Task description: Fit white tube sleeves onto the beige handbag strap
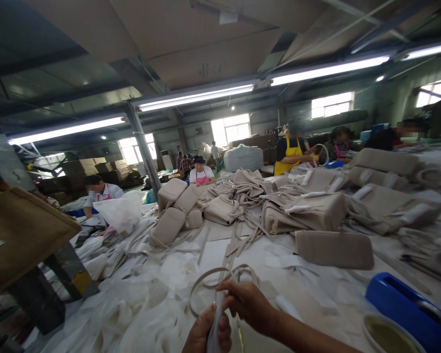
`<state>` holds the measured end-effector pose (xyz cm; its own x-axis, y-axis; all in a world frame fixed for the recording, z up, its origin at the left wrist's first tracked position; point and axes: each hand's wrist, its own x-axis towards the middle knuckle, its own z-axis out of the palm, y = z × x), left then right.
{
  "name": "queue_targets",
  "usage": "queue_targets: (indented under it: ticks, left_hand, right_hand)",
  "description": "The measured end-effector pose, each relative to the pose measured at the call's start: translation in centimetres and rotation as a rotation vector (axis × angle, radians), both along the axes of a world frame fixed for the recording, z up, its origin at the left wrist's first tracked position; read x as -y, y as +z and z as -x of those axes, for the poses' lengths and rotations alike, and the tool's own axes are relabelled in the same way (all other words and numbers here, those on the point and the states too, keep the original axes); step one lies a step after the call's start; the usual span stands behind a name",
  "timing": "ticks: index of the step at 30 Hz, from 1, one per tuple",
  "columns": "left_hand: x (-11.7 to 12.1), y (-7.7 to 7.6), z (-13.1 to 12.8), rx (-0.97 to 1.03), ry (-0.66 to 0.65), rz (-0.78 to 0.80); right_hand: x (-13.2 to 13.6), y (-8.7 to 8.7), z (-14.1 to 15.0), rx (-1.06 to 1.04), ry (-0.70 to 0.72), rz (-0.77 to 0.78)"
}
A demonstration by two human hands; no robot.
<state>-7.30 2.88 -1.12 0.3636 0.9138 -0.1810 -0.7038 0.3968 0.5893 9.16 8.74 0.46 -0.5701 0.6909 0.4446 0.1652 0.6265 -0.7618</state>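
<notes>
At the bottom middle of the head view, my left hand (206, 332) is closed around a pale, wrapped section of a strap. My right hand (250, 305) is just above and to the right, its fingers pinching the upper part of the same bundle. From between the hands a beige strap (195, 289) curves out in loops above the table. Whether the pale layer is paper or foam sheet, I cannot tell. Below my right hand hangs a thin yellow strip (239, 333).
Beige bags (308, 211) are heaped across the table beyond my hands. Thin white wrapping sheets (132, 314) pile up at the left. A blue tape dispenser (407, 306) and a round container (387, 336) stand at the right. A brown sack (25, 240) hangs left. Co-workers (288, 152) sit or stand beyond.
</notes>
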Motion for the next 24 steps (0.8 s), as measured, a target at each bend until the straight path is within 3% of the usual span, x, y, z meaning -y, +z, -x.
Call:
queue_targets:
  ticks: [3,7,11,16,20,24]
  left_hand:
    - [0.4,0.4,-0.3,-0.117,0.075,-0.04]
    - [0.7,0.5,-1.6,-0.316,0.177,-0.159]
    - [1.0,0.0,-3.3,-0.443,0.306,-0.231]
    - [2.4,1.0,-4.4,-0.674,0.392,-0.272]
    - [3.0,2.1,-4.2,-0.664,0.356,-0.243]
    - [3.3,1.3,-2.8,-0.634,0.324,-0.152]
  right_hand:
    - [-0.1,0.2,-0.9,-0.016,-0.006,0.131]
    - [1.4,2.3,-1.5,-0.155,-0.032,0.369]
    - [2.9,3.9,-0.9,-0.073,-0.031,0.379]
    - [2.3,3.2,0.2,0.059,-0.162,0.317]
    - [1.2,2.2,1.4,0.032,-0.201,0.432]
    - [1.9,1.1,2.2,-0.064,-0.219,0.519]
